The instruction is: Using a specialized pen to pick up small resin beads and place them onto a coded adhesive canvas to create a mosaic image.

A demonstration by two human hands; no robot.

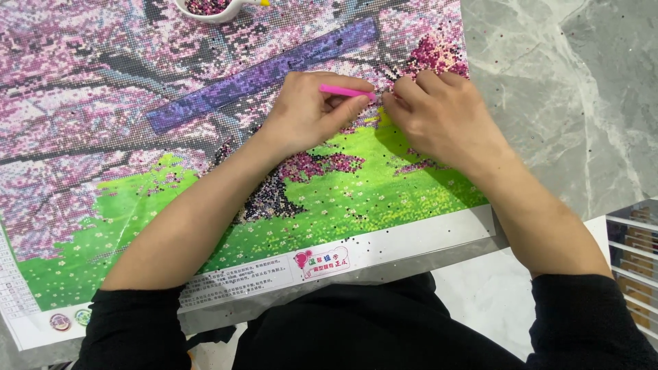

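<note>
A large bead canvas (205,137) lies flat on the desk (562,103), filling the left and middle of the scene, its near edge towards the person. A small tray of beads (209,8) sits on the canvas at its far edge, left of middle. Both hands rest on the canvas right of middle, left hand (305,109) just beside right hand (439,113), with a pen tool (346,90) in the left grip. A stack of compartment boxes (634,253) stands at the near right, off the canvas.
</note>
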